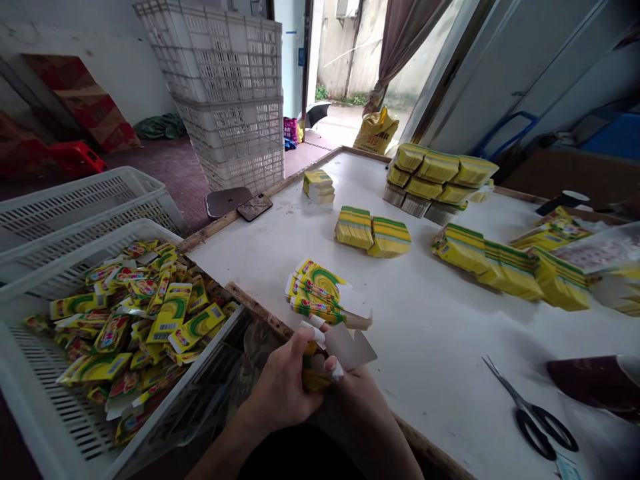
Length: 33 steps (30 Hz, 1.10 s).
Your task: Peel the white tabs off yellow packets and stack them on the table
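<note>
Close to the table's near edge, both of my hands are on one small yellow carton (314,379), its pale flap (351,348) standing out to the right. My left hand (285,380) is closed around the carton's left side. My right hand (356,387) grips it from the right, with the thumb by the opening. White tape covers several fingertips. My fingers hide much of the carton, so its contents cannot be made out. Just beyond lies a small fanned pile of flat yellow cartons (320,290) with white flaps.
At left, a white plastic crate (150,440) holds many filled-looking yellow cartons. Stacked flat cartons (440,167) and rows of bundles (373,230) sit across the white table (280,233). Scissors (530,410) and a dark cup (590,380) lie right; a phone (255,207) rests on the left edge.
</note>
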{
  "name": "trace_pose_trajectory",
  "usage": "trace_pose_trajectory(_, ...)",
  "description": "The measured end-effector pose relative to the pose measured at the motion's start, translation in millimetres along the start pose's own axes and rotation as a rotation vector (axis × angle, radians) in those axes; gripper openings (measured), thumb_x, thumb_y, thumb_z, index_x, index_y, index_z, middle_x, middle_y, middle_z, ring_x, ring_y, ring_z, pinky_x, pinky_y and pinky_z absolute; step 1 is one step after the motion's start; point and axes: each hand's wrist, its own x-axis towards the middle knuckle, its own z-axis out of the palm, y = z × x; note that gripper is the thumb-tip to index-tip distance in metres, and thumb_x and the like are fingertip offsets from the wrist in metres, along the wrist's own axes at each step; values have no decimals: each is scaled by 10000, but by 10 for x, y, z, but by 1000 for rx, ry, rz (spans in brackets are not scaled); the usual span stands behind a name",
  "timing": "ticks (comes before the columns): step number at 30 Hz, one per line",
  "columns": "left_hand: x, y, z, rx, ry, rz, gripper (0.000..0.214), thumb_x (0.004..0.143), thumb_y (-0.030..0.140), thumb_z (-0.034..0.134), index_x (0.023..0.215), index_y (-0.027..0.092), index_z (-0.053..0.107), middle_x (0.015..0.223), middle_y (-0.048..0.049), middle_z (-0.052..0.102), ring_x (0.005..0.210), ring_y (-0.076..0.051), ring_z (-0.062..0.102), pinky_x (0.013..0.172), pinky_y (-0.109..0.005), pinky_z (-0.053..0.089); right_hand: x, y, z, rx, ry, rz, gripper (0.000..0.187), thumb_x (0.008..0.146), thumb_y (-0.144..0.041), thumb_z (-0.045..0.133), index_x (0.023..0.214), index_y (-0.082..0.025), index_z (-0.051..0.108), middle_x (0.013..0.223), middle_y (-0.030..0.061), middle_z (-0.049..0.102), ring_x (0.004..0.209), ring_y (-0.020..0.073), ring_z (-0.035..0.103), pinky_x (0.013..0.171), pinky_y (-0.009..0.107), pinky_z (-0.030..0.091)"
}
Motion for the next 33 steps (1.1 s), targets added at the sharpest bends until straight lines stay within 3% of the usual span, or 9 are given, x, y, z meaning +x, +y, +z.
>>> trace_pose_trajectory(5, 45, -69, 90, -47, -71, 43, 590, 749, 181, 612, 1232, 249, 281, 992, -43, 620, 835, -219, 647, 732, -355, 524, -124, 38, 9, -457, -79, -188, 579, 946, -310, 547, 1501, -257, 392, 1523, 95, 454, 1433, 288, 374, 1167, 483, 322)
trace_pose_trajectory(9, 27, -113, 156, 15, 67, 33, 625, 740, 180, 625, 1275, 239, 307, 1232, -136, 531, 1096, -288, 599, 908, -457, 499, -69, 99, -28, -592, -8, -337, 489, 956, -190, 475, 1438, -262, 499, 1536, 90, 438, 1428, 271, 386, 1156, 440, 357)
trace_pose_trajectory(12, -9, -111, 54, 90, 167, -49, 611, 701, 151, 650, 1243, 232, 379, 1176, -121, 575, 1093, -313, 594, 907, -483, 496, -22, 111, -112, -590, 86, -337, 527, 958, -168, 468, 1467, -302, 446, 1563, 66, 395, 1440, 272, 364, 1162, 467, 338)
trace_pose_trajectory(16, -27, -105, -183, 131, 198, -38, 480, 708, 301, 748, 1115, 235, 502, 1045, -77, 644, 972, -289, 641, 834, -422, 525, -25, 93, -154, -745, -92, -305, 691, 934, -185, 539, 1548, -298, 245, 1650, 99, 129, 1449, 334, 329, 1084, 488, 430)
trace_pose_trajectory(18, -24, -114, -280, 137, 192, -15, 495, 685, 357, 783, 1098, 237, 538, 1013, -65, 665, 939, -280, 656, 820, -398, 528, -29, 68, -154, -811, -148, -277, 612, 940, -191, 526, 1517, -288, 350, 1641, 134, 163, 1384, 358, 436, 1016, 483, 491)
trace_pose_trajectory(22, -17, -155, -391, 85, 121, -25, 544, 673, 366, 803, 1146, 244, 563, 1034, -57, 695, 926, -261, 679, 809, -356, 536, 6, -89, -210, -825, -217, -278, 360, 942, -249, 565, 1296, -273, 626, 1496, 152, 456, 1283, 328, 551, 993, 450, 503)
trace_pose_trajectory(26, -8, -152, -375, 69, 123, -43, 587, 642, 345, 821, 1164, 240, 574, 1069, -64, 706, 959, -270, 682, 841, -365, 539, 40, -220, -234, -759, -279, -295, 248, 900, -236, 627, 1138, -278, 683, 1403, 106, 539, 1243, 285, 570, 1000, 413, 492)
trace_pose_trajectory(30, -7, -116, -249, -100, 256, -98, 614, 626, 337, 837, 1172, 233, 576, 1035, -63, 713, 931, -264, 688, 829, -368, 550, 46, -122, -92, -632, -106, -263, 558, 889, -205, 607, 1415, -238, 423, 1473, 137, 462, 1343, 288, 474, 1086, 454, 425)
trace_pose_trajectory(33, 11, -154, -231, -519, 590, -133, 634, 653, 407, 827, 1196, 239, 546, 1108, -72, 681, 912, -230, 679, 747, -306, 559, 131, -59, -33, -561, -22, -262, 763, 858, -263, 667, 1496, -225, 251, 1503, 163, 427, 1301, 295, 520, 1056, 460, 455)
